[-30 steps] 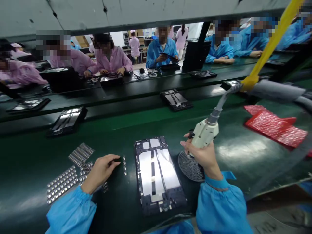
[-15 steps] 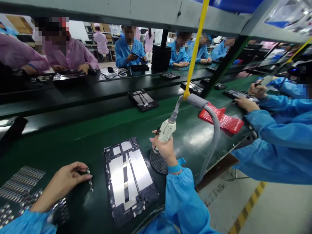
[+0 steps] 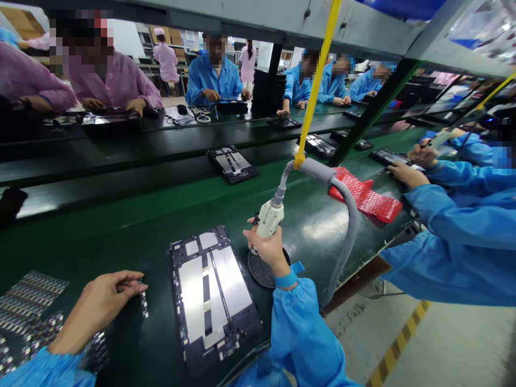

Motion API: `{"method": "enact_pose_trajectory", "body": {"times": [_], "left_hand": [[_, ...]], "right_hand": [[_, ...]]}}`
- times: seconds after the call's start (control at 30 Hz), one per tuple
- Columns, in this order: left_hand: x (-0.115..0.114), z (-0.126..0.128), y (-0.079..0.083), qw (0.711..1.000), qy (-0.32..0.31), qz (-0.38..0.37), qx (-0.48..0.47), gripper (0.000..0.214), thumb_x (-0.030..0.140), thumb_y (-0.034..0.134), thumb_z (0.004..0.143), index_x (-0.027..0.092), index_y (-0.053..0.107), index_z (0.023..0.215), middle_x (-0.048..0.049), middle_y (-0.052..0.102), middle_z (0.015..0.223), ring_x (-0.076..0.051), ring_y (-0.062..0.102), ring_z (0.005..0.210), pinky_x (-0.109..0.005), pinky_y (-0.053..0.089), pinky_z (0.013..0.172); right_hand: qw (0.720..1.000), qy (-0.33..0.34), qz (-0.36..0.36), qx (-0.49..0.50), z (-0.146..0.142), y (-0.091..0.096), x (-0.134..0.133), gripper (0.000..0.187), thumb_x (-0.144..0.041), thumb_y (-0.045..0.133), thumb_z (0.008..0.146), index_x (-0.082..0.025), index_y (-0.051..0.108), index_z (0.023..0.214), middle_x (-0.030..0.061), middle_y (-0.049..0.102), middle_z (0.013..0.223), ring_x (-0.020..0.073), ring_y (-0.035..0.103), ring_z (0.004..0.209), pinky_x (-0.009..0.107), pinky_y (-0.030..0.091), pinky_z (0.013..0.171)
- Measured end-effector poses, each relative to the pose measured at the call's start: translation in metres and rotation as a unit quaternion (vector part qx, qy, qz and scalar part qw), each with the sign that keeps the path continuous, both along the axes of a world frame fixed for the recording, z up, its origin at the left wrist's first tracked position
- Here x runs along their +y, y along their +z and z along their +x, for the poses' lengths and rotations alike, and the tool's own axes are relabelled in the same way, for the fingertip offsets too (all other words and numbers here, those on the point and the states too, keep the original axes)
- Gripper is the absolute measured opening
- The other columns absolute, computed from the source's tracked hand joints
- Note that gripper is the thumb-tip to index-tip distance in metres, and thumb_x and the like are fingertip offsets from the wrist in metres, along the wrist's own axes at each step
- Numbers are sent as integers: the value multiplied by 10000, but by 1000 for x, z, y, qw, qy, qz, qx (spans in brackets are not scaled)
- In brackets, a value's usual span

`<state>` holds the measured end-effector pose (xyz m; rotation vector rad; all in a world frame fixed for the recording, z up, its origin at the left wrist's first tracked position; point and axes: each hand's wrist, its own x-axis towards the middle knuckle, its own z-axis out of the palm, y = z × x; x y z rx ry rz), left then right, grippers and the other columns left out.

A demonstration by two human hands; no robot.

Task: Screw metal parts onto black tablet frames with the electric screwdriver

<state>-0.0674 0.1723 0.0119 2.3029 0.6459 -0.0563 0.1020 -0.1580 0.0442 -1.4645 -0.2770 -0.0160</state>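
Note:
Between thumb and fingers, my left hand pinches a narrow strip of small parts, which hangs over the green bench. My right hand is wrapped round a pale electric screwdriver, its tip end pointing down at a round black perforated screw tray. The screwdriver's tip itself is hidden behind my fingers. Between my hands lies an opened tablet, with silver battery panels and dark ribbon cables showing. Behind my left wrist are sheets of the same small parts.
A yellow strap and a grey padded cable hang at the screwdriver. Red bubble wrap lies farther right. Another opened tablet sits beyond mine. A co-worker's blue sleeve reaches in at the right, and other people sit across the line.
My left hand, with the strip, has shifted slightly left in view. The right hand and screwdriver are also a little farther left over the screw tray. The view itself has moved slightly.

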Motion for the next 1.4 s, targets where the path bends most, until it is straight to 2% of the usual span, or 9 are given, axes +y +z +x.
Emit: {"method": "enact_pose_trajectory", "body": {"times": [0.17,0.33,0.43,0.57,0.7,0.83,0.9,1.07,1.4], "left_hand": [[-12,-5,8,989,-41,138,35,340,547,546,746,255,709,810,-3,732,765,-222,671,686,-290,462,573],[-36,-15,29,968,-80,215,-99,261,377,478,828,217,686,832,-42,723,998,-244,654,956,-329,466,845],[-56,-21,31,969,-78,201,-119,235,316,469,861,215,680,857,-34,722,933,-215,659,901,-312,474,831],[-73,-26,18,979,-118,119,-118,243,305,459,909,227,688,926,-22,719,942,-189,667,873,-289,493,786],[-61,-28,7,982,-82,111,-130,269,335,463,929,195,691,961,-48,714,963,-201,662,879,-303,491,788],[-50,-33,8,979,-30,137,-147,333,404,454,945,193,686,1055,-66,703,1008,-223,654,920,-318,489,798],[-58,-35,9,976,-49,138,-160,335,389,435,958,207,677,1102,-64,698,1006,-216,653,915,-311,489,793],[-93,-32,9,957,-168,133,-194,331,284,380,984,210,622,1197,-51,667,889,-176,641,807,-283,494,729],[-108,-25,6,953,-210,155,-155,365,211,335,979,182,533,1284,-61,648,863,-198,641,804,-314,529,711]], "right_hand": [[1000,6,-12,-19,-2,5,0,199,-161,711,690,-155,642,877,-61,557,458,113,501,384,260,431,440],[999,-11,21,-46,-14,35,6,285,-173,740,704,-161,631,968,-64,574,484,112,512,383,246,428,410],[996,38,57,-54,-29,58,26,328,-191,735,729,-179,619,1035,-68,577,505,117,524,395,249,443,418],[989,140,44,-17,-52,74,75,294,-206,734,719,-170,649,998,-55,580,520,119,532,410,257,454,438],[980,199,4,-1,-57,64,121,254,-180,726,694,-168,647,936,-62,568,476,130,531,406,279,470,480],[978,206,-23,5,-50,45,138,243,-163,697,708,-180,615,937,-82,546,440,124,512,385,266,453,478],[979,202,-30,9,-47,39,140,249,-166,694,713,-182,599,943,-85,546,435,124,508,383,261,448,473],[980,193,-49,1,-48,36,140,253,-170,684,718,-180,583,950,-89,544,429,120,500,373,263,454,485],[980,200,-25,-8,-57,45,147,269,-203,690,737,-176,600,988,-85,539,454,111,496,371,235,434,428]]}}
